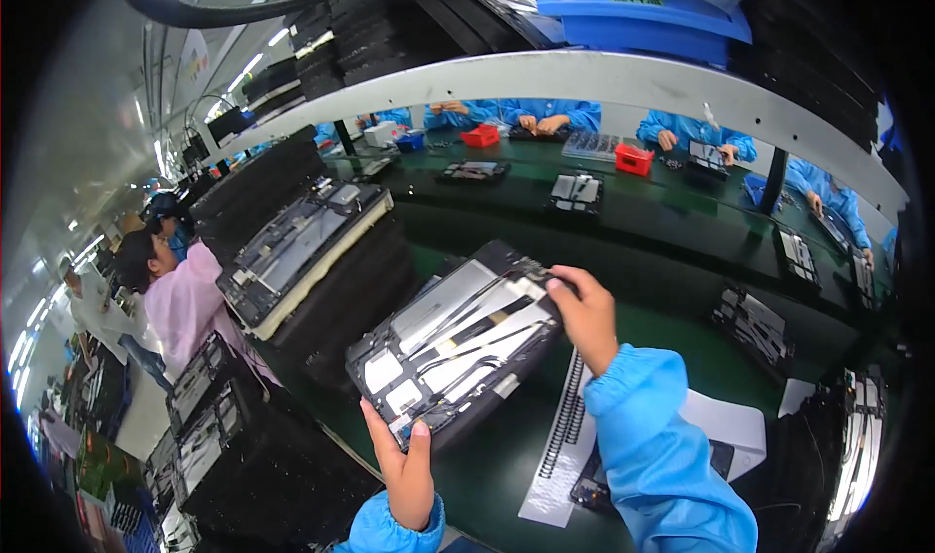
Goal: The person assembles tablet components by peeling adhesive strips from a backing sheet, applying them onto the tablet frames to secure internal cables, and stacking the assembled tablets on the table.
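Observation:
Both hands hold an opened tablet tilted above the green bench, its silver battery plates, dark cables and circuit parts facing up. A thick black edge, perhaps a foam tray, shows along its near side. My left hand grips the near left corner, thumb and fingers on either side of it. At the far right corner my right hand is closed on the edge, the thumb side on top. Below my right forearm lie a spiral-bound notebook and another dark device, partly hidden by the blue sleeve.
At left, a tall stack of black foam trays carries another opened tablet. More trayed tablets stand lower left. A grey shelf beam crosses above. Beyond it, blue-sleeved co-workers handle devices near red bins. Another opened tablet lies right.

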`<state>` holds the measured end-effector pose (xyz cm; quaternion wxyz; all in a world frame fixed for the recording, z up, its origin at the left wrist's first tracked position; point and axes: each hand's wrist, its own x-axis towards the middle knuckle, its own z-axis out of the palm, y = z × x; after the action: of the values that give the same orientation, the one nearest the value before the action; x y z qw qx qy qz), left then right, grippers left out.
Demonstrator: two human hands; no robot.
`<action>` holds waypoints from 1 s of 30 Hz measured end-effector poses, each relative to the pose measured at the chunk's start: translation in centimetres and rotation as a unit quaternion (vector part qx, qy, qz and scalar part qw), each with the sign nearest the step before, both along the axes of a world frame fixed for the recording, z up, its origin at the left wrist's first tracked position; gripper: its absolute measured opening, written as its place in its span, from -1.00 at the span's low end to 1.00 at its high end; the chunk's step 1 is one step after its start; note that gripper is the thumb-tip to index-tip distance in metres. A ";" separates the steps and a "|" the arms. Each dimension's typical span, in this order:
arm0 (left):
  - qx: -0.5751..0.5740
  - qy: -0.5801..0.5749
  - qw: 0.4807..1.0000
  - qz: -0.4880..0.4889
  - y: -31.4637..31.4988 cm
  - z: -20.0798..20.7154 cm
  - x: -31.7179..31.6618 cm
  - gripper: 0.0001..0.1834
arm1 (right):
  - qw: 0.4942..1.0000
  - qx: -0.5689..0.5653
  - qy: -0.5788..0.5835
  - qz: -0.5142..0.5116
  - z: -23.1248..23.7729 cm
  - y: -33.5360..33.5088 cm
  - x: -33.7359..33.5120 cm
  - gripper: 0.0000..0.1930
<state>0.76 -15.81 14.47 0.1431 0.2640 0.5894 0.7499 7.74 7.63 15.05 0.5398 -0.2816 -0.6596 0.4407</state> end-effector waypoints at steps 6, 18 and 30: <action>-0.128 0.066 0.985 0.097 1.4 -2.3 -1.9 -0.27 | 0.999 0.043 -0.008 -0.009 -3.0 2.1 -5.0 -0.80; -0.247 0.323 0.889 0.210 2.8 -2.0 -1.9 -0.30 | 0.991 0.108 -0.081 -0.010 -3.5 2.8 -7.4 -0.63; -0.375 0.671 0.637 0.061 4.8 2.0 -1.9 -0.45 | 0.977 0.158 -0.138 0.050 3.8 -2.8 12.9 -0.73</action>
<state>-1.10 -11.00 16.48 -0.2514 0.5815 0.7687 0.0883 20.69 4.83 18.90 0.4587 -0.2174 -0.8022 0.3144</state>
